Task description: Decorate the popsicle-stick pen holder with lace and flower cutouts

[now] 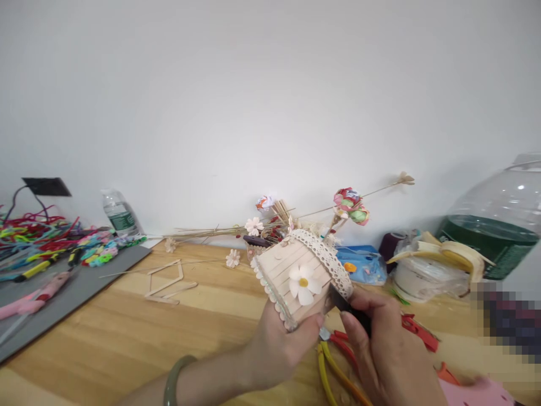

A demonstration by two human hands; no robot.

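Observation:
My left hand [281, 344] grips a small craft-stick box [274, 268] from below, its thumb along the lower edge. The box is tilted, trimmed with cream lace [323, 251] at one end and a scalloped band at the other. On its face sits a white flower [310, 290] with a yellow centre. Closed around the black handle of a small dark-bladed tool [358, 316], my right hand [386, 344] brings the tip to the box's edge below the lace. The exact kind of tool cannot be made out.
Pliers with yellow handles [326, 372] lie beneath my hands. Behind the box are dried stems [211, 231] and candy-like flowers [350, 204]. Joined craft sticks [169, 285] lie left. A glue gun [42, 296] rests on a grey mat [105, 282]; right stand a banana peel [456, 254] and large bottle [494, 225].

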